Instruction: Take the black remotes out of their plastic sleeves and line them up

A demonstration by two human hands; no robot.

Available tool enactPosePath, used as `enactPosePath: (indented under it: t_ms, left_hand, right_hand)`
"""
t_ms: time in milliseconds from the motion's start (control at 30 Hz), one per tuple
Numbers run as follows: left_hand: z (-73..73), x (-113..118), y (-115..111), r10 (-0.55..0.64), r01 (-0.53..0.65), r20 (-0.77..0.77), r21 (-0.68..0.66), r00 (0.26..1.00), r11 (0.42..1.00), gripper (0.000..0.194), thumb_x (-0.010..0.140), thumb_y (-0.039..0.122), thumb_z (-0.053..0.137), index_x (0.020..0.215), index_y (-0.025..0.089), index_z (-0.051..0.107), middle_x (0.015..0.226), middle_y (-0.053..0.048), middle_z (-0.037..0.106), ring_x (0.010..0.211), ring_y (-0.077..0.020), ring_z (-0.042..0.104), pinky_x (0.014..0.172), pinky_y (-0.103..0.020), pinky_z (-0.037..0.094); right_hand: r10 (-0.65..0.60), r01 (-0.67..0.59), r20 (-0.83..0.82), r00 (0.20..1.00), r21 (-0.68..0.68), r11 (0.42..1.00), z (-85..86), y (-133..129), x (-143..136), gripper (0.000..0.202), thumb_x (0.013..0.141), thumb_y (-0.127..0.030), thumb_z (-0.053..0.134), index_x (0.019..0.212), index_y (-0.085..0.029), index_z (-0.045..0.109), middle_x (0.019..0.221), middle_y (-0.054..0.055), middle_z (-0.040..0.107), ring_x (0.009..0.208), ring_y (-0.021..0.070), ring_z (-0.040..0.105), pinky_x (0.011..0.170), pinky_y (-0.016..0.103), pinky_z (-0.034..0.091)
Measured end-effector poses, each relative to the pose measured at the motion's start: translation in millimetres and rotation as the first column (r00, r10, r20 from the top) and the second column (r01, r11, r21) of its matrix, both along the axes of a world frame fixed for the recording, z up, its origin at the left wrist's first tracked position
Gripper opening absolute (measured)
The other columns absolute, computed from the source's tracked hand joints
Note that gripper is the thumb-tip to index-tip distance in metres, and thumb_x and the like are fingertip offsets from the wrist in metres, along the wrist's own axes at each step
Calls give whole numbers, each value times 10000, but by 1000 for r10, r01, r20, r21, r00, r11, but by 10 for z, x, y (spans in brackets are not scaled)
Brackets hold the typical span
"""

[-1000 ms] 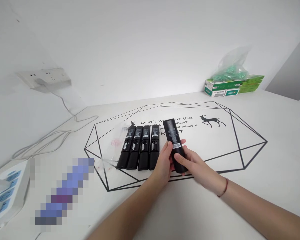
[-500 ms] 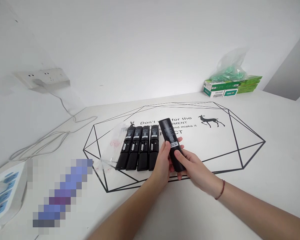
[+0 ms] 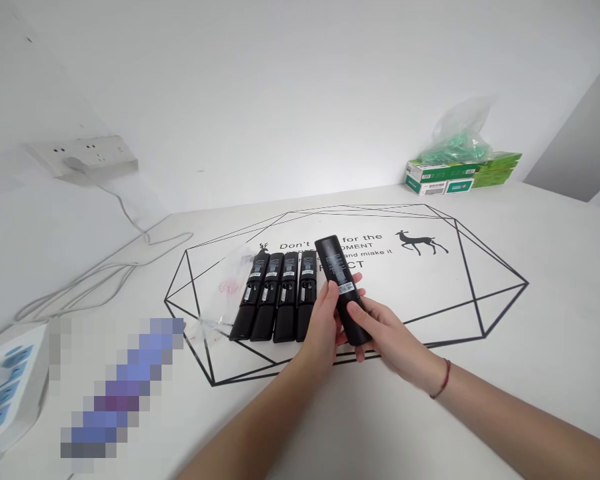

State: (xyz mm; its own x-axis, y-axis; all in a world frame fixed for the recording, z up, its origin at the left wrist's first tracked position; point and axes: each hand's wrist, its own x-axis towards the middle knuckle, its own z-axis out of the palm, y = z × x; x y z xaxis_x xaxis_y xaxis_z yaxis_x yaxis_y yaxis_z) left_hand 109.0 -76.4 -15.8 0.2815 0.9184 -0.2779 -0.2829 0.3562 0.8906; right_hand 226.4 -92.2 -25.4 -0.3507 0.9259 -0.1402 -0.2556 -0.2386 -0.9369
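Observation:
Between both hands is a black remote control (image 3: 334,259), its labelled back facing up and its far end tilted to the left. My left hand (image 3: 324,320) is closed around its left side, thumb on the back near the white sticker. From the right, my right hand (image 3: 377,323) grips it, thumb pressed on the lower back; its other fingers go underneath, partly hidden. Just left of my hands, several more black remote controls (image 3: 280,300) lie side by side, backs up, with battery compartments uncovered. My left hand overlaps the nearest one's lower edge in view.
A clear plastic bag (image 3: 220,293) lies left of the row. Green and white boxes (image 3: 440,175) with a plastic bag (image 3: 460,137) on top stand at the back right. A power strip (image 3: 13,387), a blurred-out item (image 3: 125,387) and loose cable (image 3: 80,293) are on the left.
Both hands keep their hold on the remote control, with almost no movement. The whole view has shifted very slightly.

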Motion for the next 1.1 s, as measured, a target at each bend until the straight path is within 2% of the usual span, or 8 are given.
enactPosePath:
  t_ms: [167, 367, 500, 600, 767, 833, 933, 1100]
  left_hand:
    - [9, -31, 25, 127, -118, -28, 209, 992, 971, 478, 863, 570, 457, 1173, 241, 616, 1210, -83, 620, 1060, -243, 585, 588, -232, 518]
    - [40, -30, -1, 169, -113, -152, 319, 974, 941, 518, 875, 571, 424, 1227, 217, 562, 1182, -103, 631, 1013, -244, 601, 613, -276, 513]
    - [36, -15, -10, 283, -163, -213, 449, 935, 878, 427, 899, 520, 424, 1130, 216, 614, 1199, -68, 631, 1094, -206, 566, 921, -304, 449]
    - [23, -5, -6, 299, -161, -216, 491, 930, 856, 398, 910, 497, 418, 1123, 220, 610, 1211, -63, 623, 1133, -198, 547, 987, -309, 402]
    - [4, 15, -6, 314, -210, -183, 433, 932, 876, 370, 889, 502, 459, 1074, 225, 620, 1179, -58, 632, 1164, -205, 533, 1000, -307, 390]
    - [-8, 22, -6, 293, -226, -153, 350, 944, 909, 363, 884, 505, 469, 1092, 243, 610, 1157, -47, 643, 1136, -200, 553, 985, -309, 403]
    - [-23, 26, -4, 272, -241, -104, 242, 957, 940, 357, 883, 501, 474, 1102, 250, 603, 1163, -45, 646, 1125, -194, 564, 977, -306, 412]
    - [-8, 19, 0, 281, -258, -79, 217, 956, 941, 384, 871, 509, 491, 1102, 228, 614, 1211, -69, 631, 1166, -213, 544, 984, -318, 412]
  right_hand:
    - [10, -9, 45, 999, -27, 1000, 66, 11, 14, 365, 850, -534, 550, 1014, -210, 527, 964, 51, 609, 677, 142, 649, 432, 204, 481]
    - [-10, -2, 212, 977, 58, 998, 109, -1, 24, 418, 860, -581, 491, 1054, -211, 522, 787, -8, 526, 625, 135, 619, 372, 174, 340]
    - [-40, 18, 291, 956, 81, 997, 91, -14, 30, 432, 872, -596, 446, 1055, -217, 540, 714, -34, 478, 522, 95, 477, 419, 209, 343]
    - [-72, 30, 328, 942, 132, 991, 65, -11, 39, 430, 875, -588, 441, 1071, -219, 544, 763, -17, 506, 544, 102, 453, 463, 234, 391]
    - [-224, 73, 460, 859, 323, 944, 38, -8, 71, 444, 898, -517, 456, 1257, -257, 424, 930, 29, 592, 651, 144, 572, 604, 302, 494]
    - [-273, 40, 512, 814, 421, 906, 34, -6, 87, 436, 919, -472, 438, 1312, -287, 396, 1021, 46, 614, 722, 166, 612, 687, 342, 513]
    - [-330, -54, 571, 752, 552, 832, 39, 6, 108, 380, 944, -394, 402, 1311, -311, 456, 1154, 60, 618, 985, 224, 612, 831, 388, 496]
    - [-353, -86, 582, 733, 594, 800, 78, 6, 123, 368, 929, -379, 448, 1288, -312, 495, 1194, 60, 615, 1032, 228, 597, 864, 398, 489]
